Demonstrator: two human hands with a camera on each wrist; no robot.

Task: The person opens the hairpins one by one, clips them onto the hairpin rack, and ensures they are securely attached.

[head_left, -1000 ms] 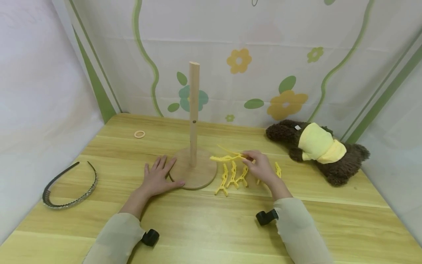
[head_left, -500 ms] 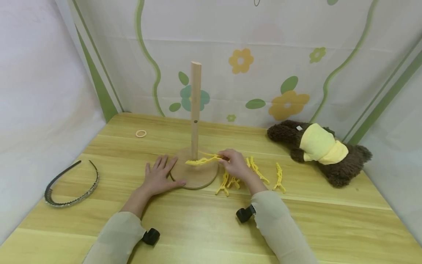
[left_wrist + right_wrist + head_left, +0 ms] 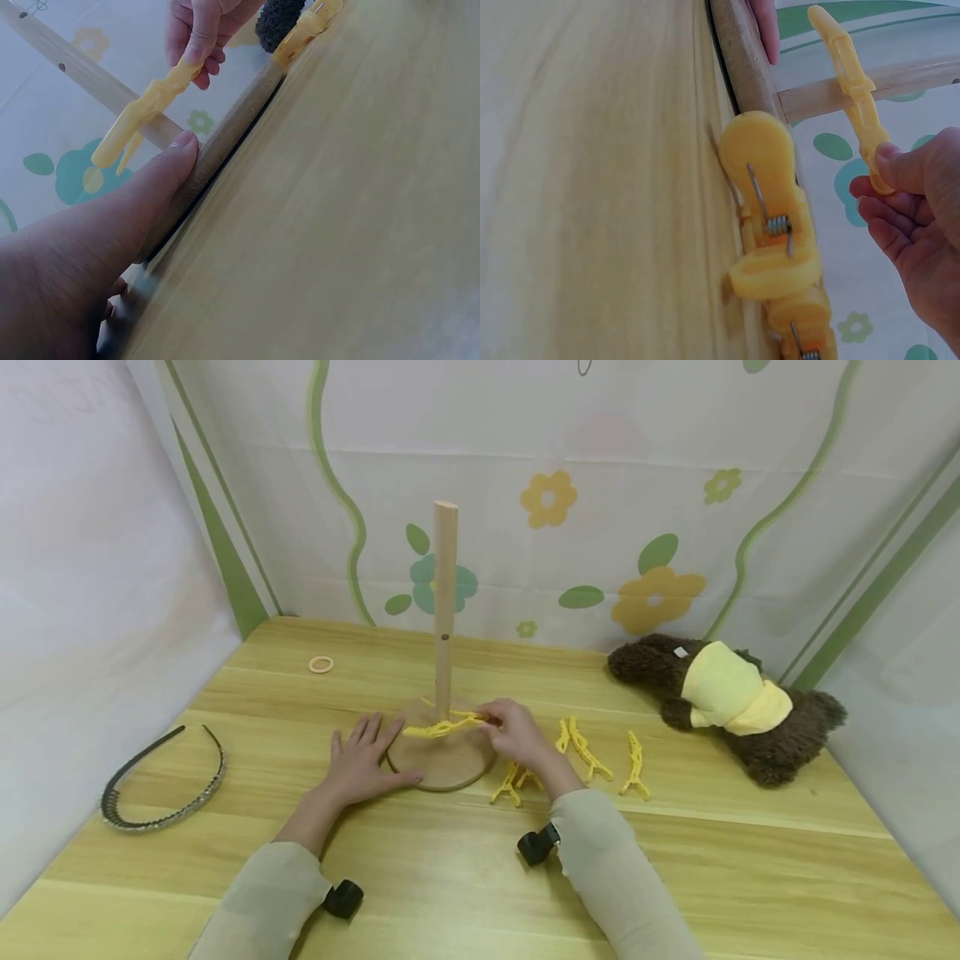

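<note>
My left hand point(image 3: 363, 760) rests with spread, straight fingers on the left side of a round wooden base point(image 3: 450, 772), its thumb along the front rim. A wooden post point(image 3: 445, 602) rises upright from that base. Between thumb and fingers, my right hand point(image 3: 517, 735) pinches the handle end of a yellow hair clip point(image 3: 435, 730). The clip's two arms are spread, one in front of the post's lower part and the other reaching behind it. In the right wrist view the clip point(image 3: 855, 86) crosses the post point(image 3: 817, 99); whether it touches is hard to tell.
Several yellow hair clips point(image 3: 585, 752) lie right of the base, some partly behind my right forearm. A dark headband point(image 3: 161, 818) lies at the left, a small ring point(image 3: 321, 665) at the back left. A brown plush toy point(image 3: 731, 702) in yellow lies at the back right.
My right hand has moved left with the hair clip, from above the other clips to the post, so the clip's arms now straddle it. My left hand has stayed on the base.
</note>
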